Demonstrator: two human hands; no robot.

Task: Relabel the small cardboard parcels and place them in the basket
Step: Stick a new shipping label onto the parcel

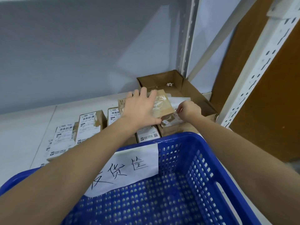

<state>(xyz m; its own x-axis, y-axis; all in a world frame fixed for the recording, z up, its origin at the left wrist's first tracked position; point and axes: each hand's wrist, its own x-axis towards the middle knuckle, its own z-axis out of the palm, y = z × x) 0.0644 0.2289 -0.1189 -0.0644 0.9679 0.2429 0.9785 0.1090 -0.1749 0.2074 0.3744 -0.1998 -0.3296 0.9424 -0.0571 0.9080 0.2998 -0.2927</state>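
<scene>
A small taped cardboard parcel (164, 103) lies on top of other parcels at the back of the white table. My left hand (139, 109) lies flat on it with fingers spread, pressing it down. My right hand (189, 109) pinches a partly peeled label (173, 120) at the parcel's near right corner. Several labelled parcels (88, 125) sit in rows to the left. The blue plastic basket (191, 168) stands close in front of me, under my forearms, with a handwritten paper sign (129, 168) on its far wall.
An open brown cardboard box (183, 83) sits behind the parcels at the back right. A white perforated shelf upright (259, 65) and brown board (276, 111) rise on the right. A grey wall (81, 46) backs the white table (19, 127).
</scene>
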